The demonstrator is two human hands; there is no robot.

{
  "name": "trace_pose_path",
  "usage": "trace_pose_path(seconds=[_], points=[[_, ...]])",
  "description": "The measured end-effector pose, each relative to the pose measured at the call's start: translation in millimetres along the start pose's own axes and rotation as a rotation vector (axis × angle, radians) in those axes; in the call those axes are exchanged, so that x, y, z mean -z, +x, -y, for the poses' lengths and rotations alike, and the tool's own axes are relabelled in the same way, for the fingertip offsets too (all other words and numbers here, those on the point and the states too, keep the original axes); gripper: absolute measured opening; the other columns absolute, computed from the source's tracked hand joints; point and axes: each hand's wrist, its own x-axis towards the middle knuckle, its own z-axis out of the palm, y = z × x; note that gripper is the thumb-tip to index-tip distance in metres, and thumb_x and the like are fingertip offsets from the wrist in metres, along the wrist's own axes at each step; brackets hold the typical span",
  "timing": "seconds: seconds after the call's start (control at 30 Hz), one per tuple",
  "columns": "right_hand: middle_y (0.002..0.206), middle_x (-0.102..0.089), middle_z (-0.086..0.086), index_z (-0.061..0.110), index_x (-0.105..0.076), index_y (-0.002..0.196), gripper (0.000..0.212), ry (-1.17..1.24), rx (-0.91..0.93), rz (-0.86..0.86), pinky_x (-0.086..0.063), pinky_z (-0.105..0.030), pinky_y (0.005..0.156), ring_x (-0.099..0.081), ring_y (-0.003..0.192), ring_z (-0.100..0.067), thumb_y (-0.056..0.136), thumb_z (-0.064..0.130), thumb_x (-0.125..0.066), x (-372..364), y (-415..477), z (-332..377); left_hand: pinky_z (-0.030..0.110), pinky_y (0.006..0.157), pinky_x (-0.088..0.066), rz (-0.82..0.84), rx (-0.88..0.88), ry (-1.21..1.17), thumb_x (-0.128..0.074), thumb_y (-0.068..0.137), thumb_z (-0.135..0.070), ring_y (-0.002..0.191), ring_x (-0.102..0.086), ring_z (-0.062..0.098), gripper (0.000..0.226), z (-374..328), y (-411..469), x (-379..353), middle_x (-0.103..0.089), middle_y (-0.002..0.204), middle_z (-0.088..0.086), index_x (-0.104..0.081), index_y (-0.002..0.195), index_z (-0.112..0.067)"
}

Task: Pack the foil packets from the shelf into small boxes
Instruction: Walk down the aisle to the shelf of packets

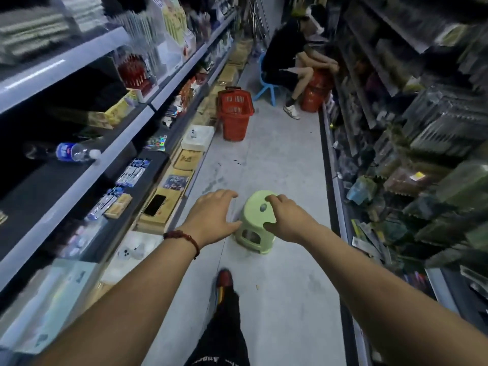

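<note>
A narrow shop aisle of pale grey concrete floor [280, 154], walled in by grey metal shelving on the left [87, 178] and dark, crowded racks on the right [412, 154]. A person reaches both bare arms down toward a low, pale green plastic stool [254, 235] standing mid-aisle.

The left hand [214, 210], with a dark red bead bracelet [182, 237] at the wrist, is released, fingers spread flat, its thumb just beside the stool's left edge. The right hand [285, 217] arches over the round seat, fingertips at the far rim and thumb at the near rim; it cannot be told whether it grasps the seat or only hovers.

The shiny holographic foil packets [155, 142] lie on a lower left shelf, well apart from both hands. Blue and silver packets [133, 171] and a small tan cardboard box [118, 208] sit nearer along the same shelf.

Brown cardboard cartons [158, 215] line the shelf foot, narrowing the left edge of the floor. Past the stool the floor lies open up to a red plastic shopping basket [235, 117] at the left margin and a seated person [287, 56] on a small blue plastic chair [266, 88] at the right.

The reaching person's red shoe [224, 280] stands just behind the stool.
</note>
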Motion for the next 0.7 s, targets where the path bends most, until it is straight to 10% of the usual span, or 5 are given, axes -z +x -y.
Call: trace_pose_path(seconds=[0.7], points=[[0.152,-0.041,-0.016,0.014,-0.029,0.156,0.077,-0.097,0.135,0.004,-0.047,-0.045,0.104,-0.049,0.13,-0.037,0.093,0.037,-0.068,189.6,494.6,-10.1,0.038,0.106,-0.042,-0.058,0.189,-0.065,-0.074,0.081,-0.051,0.128,-0.053,0.027,0.071,225.7,441.1,81.3,-0.055,0.139,0.003,-0.049,0.141,-0.022]])
